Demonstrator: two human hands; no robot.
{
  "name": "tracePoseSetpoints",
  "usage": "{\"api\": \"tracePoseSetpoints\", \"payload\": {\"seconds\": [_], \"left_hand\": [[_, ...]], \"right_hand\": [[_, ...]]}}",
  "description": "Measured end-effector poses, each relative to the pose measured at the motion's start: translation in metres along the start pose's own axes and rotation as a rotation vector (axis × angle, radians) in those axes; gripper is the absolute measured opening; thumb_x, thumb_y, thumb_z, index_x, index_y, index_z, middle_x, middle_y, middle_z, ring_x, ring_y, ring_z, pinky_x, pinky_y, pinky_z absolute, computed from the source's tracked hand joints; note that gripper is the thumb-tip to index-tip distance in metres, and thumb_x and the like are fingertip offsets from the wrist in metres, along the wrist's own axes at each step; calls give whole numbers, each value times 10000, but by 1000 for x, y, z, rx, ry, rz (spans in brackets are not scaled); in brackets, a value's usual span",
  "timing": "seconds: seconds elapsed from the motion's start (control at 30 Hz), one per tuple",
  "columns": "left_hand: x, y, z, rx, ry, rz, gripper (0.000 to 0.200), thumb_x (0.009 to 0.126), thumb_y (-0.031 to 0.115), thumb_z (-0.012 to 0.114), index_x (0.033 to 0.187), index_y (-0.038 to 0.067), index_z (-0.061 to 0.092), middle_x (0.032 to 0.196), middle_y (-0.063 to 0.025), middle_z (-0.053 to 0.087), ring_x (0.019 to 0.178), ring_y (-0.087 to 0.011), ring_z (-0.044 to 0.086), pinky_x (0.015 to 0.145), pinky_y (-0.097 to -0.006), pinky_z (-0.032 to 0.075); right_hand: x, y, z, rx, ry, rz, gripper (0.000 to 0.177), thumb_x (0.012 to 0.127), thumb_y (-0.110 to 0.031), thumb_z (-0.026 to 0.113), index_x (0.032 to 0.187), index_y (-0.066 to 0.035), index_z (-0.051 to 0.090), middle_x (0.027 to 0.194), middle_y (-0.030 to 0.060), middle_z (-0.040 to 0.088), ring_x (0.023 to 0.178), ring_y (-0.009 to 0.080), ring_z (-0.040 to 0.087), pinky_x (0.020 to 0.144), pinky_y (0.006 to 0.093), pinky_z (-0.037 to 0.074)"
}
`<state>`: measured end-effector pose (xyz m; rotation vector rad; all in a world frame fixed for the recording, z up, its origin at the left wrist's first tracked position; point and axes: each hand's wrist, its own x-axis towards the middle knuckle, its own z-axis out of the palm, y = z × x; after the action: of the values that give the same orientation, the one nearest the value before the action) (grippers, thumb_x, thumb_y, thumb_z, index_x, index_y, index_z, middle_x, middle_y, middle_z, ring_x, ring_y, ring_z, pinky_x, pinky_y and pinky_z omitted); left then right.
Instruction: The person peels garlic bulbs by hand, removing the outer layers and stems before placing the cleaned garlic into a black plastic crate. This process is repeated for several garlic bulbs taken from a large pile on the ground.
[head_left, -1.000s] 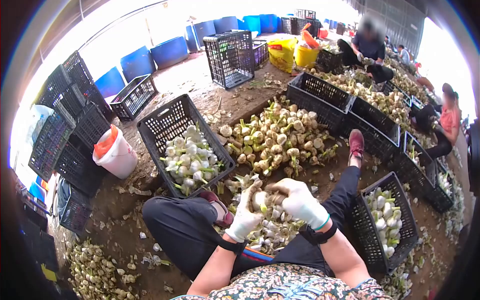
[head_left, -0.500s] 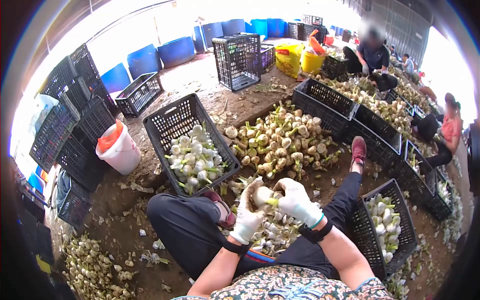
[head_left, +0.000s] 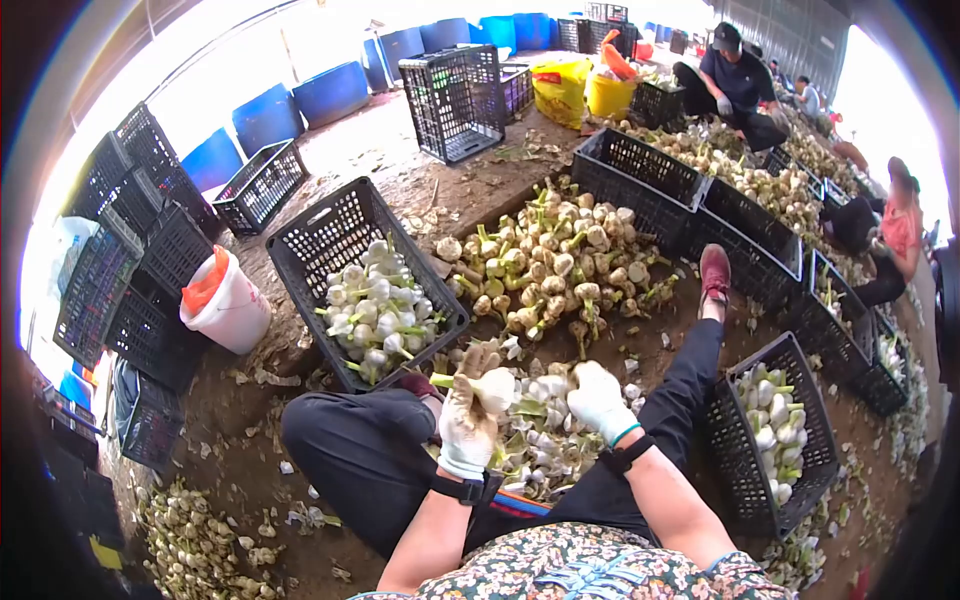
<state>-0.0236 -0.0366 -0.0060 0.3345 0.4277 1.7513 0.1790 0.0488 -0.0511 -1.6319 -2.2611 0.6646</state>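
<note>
My left hand [head_left: 466, 430], in a soiled white glove, is closed around a pale garlic bulb [head_left: 494, 391] whose short green stem points left. To its right, apart from the bulb, is my gloved right hand [head_left: 598, 402] with its fingers curled in; whatever they hold, if anything, is hidden. Below both hands, torn garlic skins [head_left: 545, 440] cover the ground between my legs. A black crate [head_left: 312, 240] at the left holds cleaned white garlic bulbs [head_left: 380, 310]. Just ahead lies a heap of brownish, unpeeled garlic [head_left: 560, 260].
Beside my right leg stands another black crate [head_left: 822, 430] with white bulbs. A white bucket [head_left: 235, 305] and stacked crates [head_left: 150, 230] are at the left. Crates [head_left: 640, 205] line the heap's far right. Co-workers [head_left: 745, 85] sit among garlic beyond.
My right hand has come off the garlic bulb and moved right. My left hand has shifted slightly left with the bulb, whose stem now points left instead of right. The view has shifted slightly.
</note>
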Motion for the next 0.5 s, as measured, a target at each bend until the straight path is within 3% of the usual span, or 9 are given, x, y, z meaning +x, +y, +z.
{"api": "tracePoseSetpoints", "payload": {"seconds": [0.03, 0.1, 0.2, 0.23, 0.3, 0.37, 0.43, 0.47, 0.5], "left_hand": [[2, 1, -3, -47, 7, -17, 545, 975, 369, 547, 1421, 73, 445, 1369, -127, 527, 1196, -281, 557, 1019, -466, 467], [9, 2, -9, -180, 97, -135, 415, 988, 398, 511, 1331, 164, 532, 1256, -132, 600, 1104, -310, 604, 919, -563, 515], [33, 2, -36, -255, 459, -161, 485, 954, 473, 542, 1260, 96, 547, 1107, -139, 638, 956, -319, 634, 844, -528, 565], [48, 13, -33, -423, 451, -113, 532, 933, 513, 556, 1203, 54, 565, 1115, -158, 638, 1026, -330, 631, 884, -510, 559], [58, 40, 5, -452, 254, 88, 548, 920, 527, 565, 1154, 32, 591, 1155, -183, 642, 1116, -341, 612, 958, -500, 528], [71, 54, -8, -387, 98, 135, 557, 935, 523, 543, 1152, 22, 650, 1219, -148, 652, 1183, -345, 589, 1026, -507, 469], [70, 54, -2, -423, 127, 60, 426, 958, 463, 535, 1078, 85, 692, 1106, -130, 700, 1106, -336, 632, 1003, -508, 483], [70, 39, -27, -311, 254, 18, 343, 959, 421, 556, 1045, 116, 687, 1080, -119, 707, 1052, -304, 659, 942, -478, 528], [70, 20, -64, -359, 239, -95, 267, 964, 365, 574, 1050, 130, 666, 1051, -105, 703, 969, -274, 680, 844, -445, 563]], "right_hand": [[-1, 17, 10, -139, -296, 48, 275, 701, -166, 582, 896, -10, 695, 946, 255, 665, 909, 407, 636, 813, 460, 502], [-12, 62, 49, -111, -584, -102, 303, 707, -188, 564, 891, -2, 716, 961, 269, 674, 940, 409, 646, 856, 457, 505], [-6, 71, 61, -73, -417, 64, 322, 725, -187, 544, 925, 10, 700, 995, 263, 671, 956, 409, 640, 879, 457, 500], [1, 78, 72, -58, -304, 158, 331, 731, -188, 539, 947, 7, 696, 1005, 263, 669, 961, 412, 638, 879, 460, 499], [23, 76, 82, 20, 33, 203, 329, 779, -189, 529, 1009, -3, 673, 1014, 258, 669, 976, 410, 635, 888, 475, 495], [62, 82, 95, 219, 68, 196, 367, 816, -213, 550, 1099, -9, 662, 1069, 258, 661, 1006, 398, 635, 896, 473, 497], [89, 75, 109, 217, 96, 205, 436, 845, -253, 565, 1208, -20, 627, 1133, 262, 643, 1066, 387, 625, 916, 452, 499], [102, 87, 130, 224, 20, 226, 483, 861, -277, 557, 1267, -19, 596, 1168, 266, 630, 1114, 382, 610, 945, 436, 494], [114, 101, 153, 125, -79, 297, 515, 823, -278, 630, 1259, -5, 591, 1176, 238, 644, 1096, 379, 619, 956, 415, 490]]}}
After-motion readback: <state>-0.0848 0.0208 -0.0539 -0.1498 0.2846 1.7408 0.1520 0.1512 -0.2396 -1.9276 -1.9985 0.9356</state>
